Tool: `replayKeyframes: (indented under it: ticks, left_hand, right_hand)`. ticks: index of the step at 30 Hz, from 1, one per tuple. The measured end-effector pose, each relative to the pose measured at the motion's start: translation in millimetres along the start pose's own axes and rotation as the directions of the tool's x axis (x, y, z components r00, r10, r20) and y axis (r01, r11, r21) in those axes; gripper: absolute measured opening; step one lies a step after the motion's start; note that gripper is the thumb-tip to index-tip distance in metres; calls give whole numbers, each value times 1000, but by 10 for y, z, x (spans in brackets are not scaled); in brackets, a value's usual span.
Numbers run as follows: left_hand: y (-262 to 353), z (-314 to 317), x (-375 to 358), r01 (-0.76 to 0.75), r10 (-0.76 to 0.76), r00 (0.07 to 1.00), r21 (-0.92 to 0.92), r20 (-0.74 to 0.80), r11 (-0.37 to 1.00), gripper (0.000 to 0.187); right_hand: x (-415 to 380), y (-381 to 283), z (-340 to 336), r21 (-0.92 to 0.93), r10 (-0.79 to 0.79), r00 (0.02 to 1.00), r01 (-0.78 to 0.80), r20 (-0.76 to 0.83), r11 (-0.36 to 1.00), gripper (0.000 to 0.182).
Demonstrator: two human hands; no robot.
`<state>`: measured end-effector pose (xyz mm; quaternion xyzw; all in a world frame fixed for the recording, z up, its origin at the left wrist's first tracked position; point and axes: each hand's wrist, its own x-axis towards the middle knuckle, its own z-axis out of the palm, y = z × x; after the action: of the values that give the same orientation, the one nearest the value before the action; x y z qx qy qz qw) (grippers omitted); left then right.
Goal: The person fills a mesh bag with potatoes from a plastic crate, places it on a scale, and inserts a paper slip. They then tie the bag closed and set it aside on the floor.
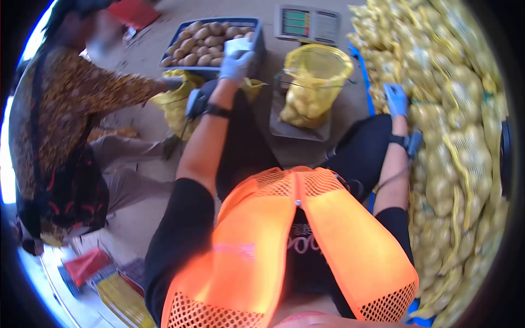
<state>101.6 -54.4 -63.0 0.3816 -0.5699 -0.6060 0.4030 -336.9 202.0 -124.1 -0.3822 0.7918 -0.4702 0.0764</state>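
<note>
My left hand (235,66), in a light blue glove, reaches over the near edge of a blue-grey crate (258,41) heaped with potatoes (203,42). Its fingers are closed at a white piece of paper (238,45) above the potatoes. My right hand (395,100), also in a blue glove, is beside the stacked yellow net bags (437,147), fingers extended and no object visible in them. Between my hands, an open yellow net bag (314,82) partly filled with potatoes stands upright on the scale platform (299,131).
The scale's display (307,24) with green panels stands behind the bag. At left, a co-worker (71,115) in a patterned top holds another yellow net bag (180,104). Red and yellow items (87,266) lie lower left. Blue sheeting (361,71) edges the bag stack.
</note>
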Motion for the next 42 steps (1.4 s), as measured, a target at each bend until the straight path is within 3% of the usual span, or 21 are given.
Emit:
replayKeyframes:
  ticks: [2, 5, 11, 13, 15, 17, 19, 20, 22, 25, 26, 28, 29, 30, 31, 33, 35, 37, 38, 40, 42]
  left_hand:
    - [119, -54, -229, 19, -21, 996, 21, 86, 1000, 24]
    - [277, -35, -703, 172, -135, 979, -267, 151, 948, 23]
    - [407, -178, -1281, 310, -276, 948, -259, 159, 915, 43]
    - [543, -313, -1350, 292, -285, 956, -323, 69, 900, 49]
    - [513, -561, -1278, 226, -319, 931, -406, -176, 886, 51]
    - [121, -1064, -1071, 194, -332, 907, -443, -260, 875, 41]
    - [-306, -1624, -818, 405, -601, 778, -586, -183, 702, 21]
    - [-400, -1735, -787, 404, -605, 775, -594, -182, 695, 21]
    - [-634, -1884, -746, 513, -700, 597, -484, -391, 709, 7]
    - [-840, -2006, -710, 499, -741, 577, -570, -344, 653, 14]
    - [-910, -1970, -697, 436, -711, 583, -588, -393, 682, 16]
    - [-832, -1864, -748, 332, -628, 754, -711, -194, 619, 13]
    - [-839, -1798, -713, 295, -497, 845, -603, -197, 741, 9]
    - [-535, -1496, -688, 250, -474, 808, -527, -349, 813, 16]
    - [-421, -1353, -622, 187, -409, 827, -497, -386, 847, 6]
    - [-41, -966, -495, 51, -186, 856, -278, -483, 959, 15]
    - [238, -639, -369, -98, 35, 945, -180, -327, 979, 16]
    - [546, -157, -277, -156, 135, 966, -81, -219, 985, 16]
    - [619, 80, -227, -134, 120, 984, -106, -129, 985, 16]
    - [648, 519, -92, -210, 213, 975, -44, 68, 977, 16]
    - [526, 995, 40, -326, 314, 910, -2, 270, 945, 15]
  right_hand:
    - [31, 48, 8, 57, 54, 998, -52, -33, 997, 25]
    - [-74, -12, -113, 223, 150, 989, -143, -16, 964, 24]
    - [48, -14, -113, 477, 323, 946, -289, 13, 830, 26]
    - [95, 61, -103, 469, 310, 950, -287, 29, 835, 21]
    - [39, -67, -96, 410, 297, 955, -269, -3, 871, 19]
    - [78, 6, -120, 418, 266, 951, -308, 155, 855, 24]
    - [67, 5, -104, 423, 258, 950, -309, 175, 852, 23]
    - [61, 3, -101, 427, 278, 944, -330, 181, 842, 23]
    - [33, -67, -107, 412, 304, 935, -355, 184, 839, 23]
    - [34, -71, -83, 259, 342, 937, -348, 72, 901, 22]
    - [42, -50, -79, 257, 316, 944, -329, 93, 909, 20]
    - [29, 33, -33, 215, 182, 983, -181, 16, 960, 16]
    - [-4, 8, -7, 139, 68, 994, -55, -87, 989, 14]
    - [-47, -143, 5, 169, 113, 988, -95, -103, 981, 12]
    - [-122, -354, 29, 222, 152, 983, -126, -104, 967, 12]
    - [-99, -389, 212, 195, 118, 981, -87, -154, 977, 17]
    - [-149, -870, 357, 378, 224, 974, -195, -36, 905, 29]
    - [-98, -1097, 582, 353, 273, 959, -229, -78, 907, 52]
    - [-53, -1138, 688, 365, 270, 959, -221, -88, 904, 52]
    - [30, -1167, 896, 101, 203, 977, -196, -65, 975, 76]
    - [104, -1170, 1021, 36, 151, 988, -149, -45, 988, 80]
